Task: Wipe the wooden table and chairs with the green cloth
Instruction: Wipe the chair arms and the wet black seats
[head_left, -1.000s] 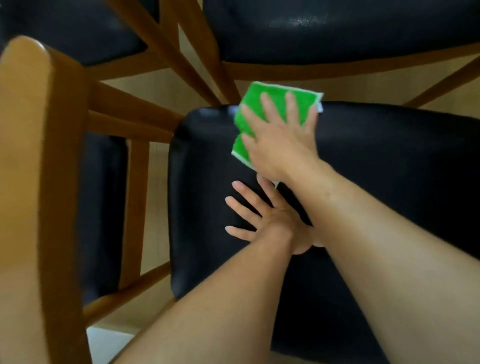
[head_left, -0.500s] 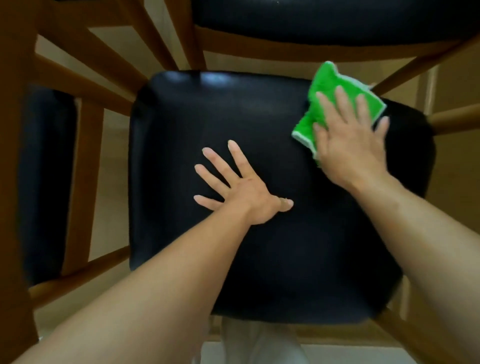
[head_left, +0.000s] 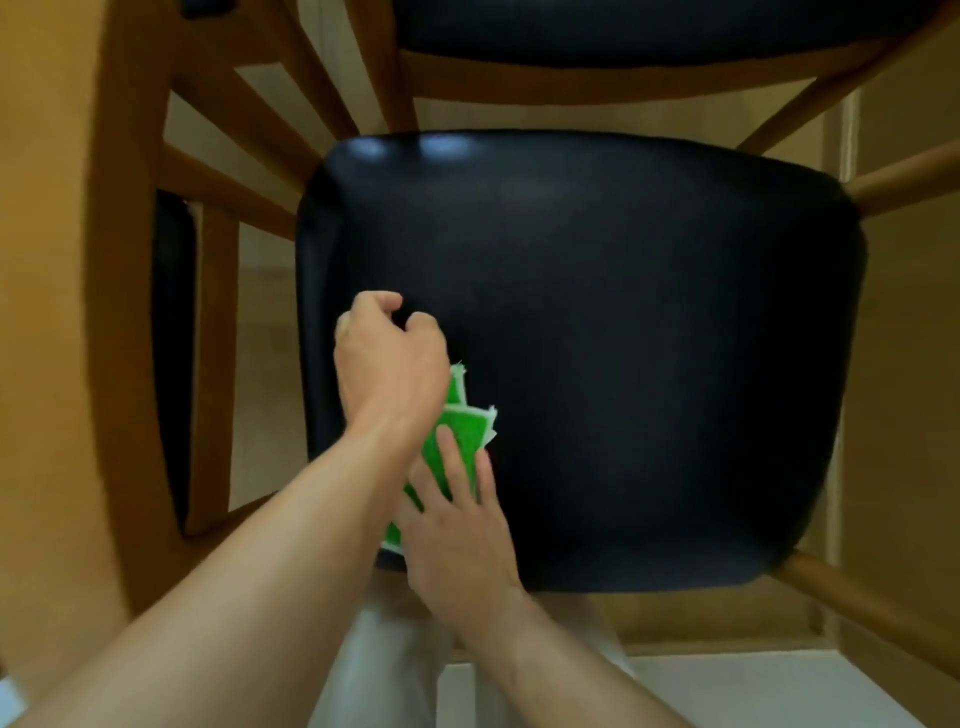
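Green cloth (head_left: 454, 447) lies flat beneath my right hand's (head_left: 457, 535) straight fingers, swept from the black padded chair seat's (head_left: 649, 338) two o'clock corner to seven o'clock. My left hand (head_left: 387, 358), flat before, now curls empty.

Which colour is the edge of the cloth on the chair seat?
White, around the green cloth; the head view shows it.

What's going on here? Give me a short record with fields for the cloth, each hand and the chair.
cloth: green cloth, flat on the seat near its front left corner
right hand: fingers straight, pressing on the cloth
left hand: fingers curled, above the cloth's far end, holding nothing visible
chair: black seat on a wooden frame
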